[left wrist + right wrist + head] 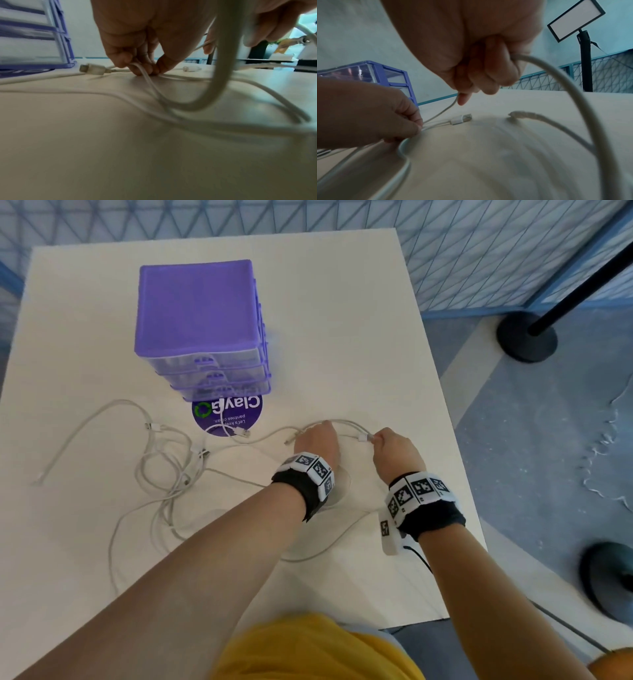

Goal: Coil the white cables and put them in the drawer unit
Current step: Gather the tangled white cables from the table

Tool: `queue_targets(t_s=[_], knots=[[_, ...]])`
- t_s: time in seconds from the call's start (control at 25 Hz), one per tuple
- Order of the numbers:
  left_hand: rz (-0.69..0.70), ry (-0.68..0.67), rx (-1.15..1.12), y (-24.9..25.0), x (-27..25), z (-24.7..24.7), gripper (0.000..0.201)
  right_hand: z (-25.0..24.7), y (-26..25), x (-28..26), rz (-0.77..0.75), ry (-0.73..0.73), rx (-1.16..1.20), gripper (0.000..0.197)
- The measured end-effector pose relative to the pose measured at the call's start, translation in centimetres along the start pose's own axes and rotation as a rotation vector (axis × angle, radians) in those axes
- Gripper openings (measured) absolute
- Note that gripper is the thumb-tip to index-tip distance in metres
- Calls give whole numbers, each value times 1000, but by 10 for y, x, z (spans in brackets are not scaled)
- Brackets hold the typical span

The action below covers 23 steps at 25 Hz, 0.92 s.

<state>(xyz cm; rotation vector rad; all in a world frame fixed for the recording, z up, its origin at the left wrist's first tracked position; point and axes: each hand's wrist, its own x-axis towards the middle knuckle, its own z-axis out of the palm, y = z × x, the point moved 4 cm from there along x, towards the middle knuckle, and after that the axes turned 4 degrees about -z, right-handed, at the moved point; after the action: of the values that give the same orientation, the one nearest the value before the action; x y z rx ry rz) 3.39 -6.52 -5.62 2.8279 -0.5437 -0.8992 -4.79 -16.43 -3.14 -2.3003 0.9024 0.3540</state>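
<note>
left hand (137,44) pinching white cable (152,86), right hand (471,65) apparently gripping it (blurred)

Looks like a staged recording booth or lab, not a home. White table (359,337) standing alone, fenced by blue mesh panels (479,251) on the far and right sides. Black stand bases (527,337) on a blue-grey floor (513,440); a framed light panel (576,20) on a black pole. Marker-tag wristbands (416,491) on both wrists. Round purple sticker (227,414) on the tabletop.
</note>
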Motion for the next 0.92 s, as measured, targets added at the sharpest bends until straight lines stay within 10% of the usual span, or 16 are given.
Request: queue_targets(t_s=[0.32,0.56,0.72,0.92], knots=[[-35,55,65,2,-20,5,32,-8,17,5,20,82,56,27],[-64,250,-564,-23,-52,-26,41,-13,12,8,0,121,20,28],[-3,335,-847,-43,-76,-35,28,-21,-31,-14,-317,345,-282,33],[-15,282,-874,-59,-92,-30,16,17,-77,-30,-250,-106,515,23]])
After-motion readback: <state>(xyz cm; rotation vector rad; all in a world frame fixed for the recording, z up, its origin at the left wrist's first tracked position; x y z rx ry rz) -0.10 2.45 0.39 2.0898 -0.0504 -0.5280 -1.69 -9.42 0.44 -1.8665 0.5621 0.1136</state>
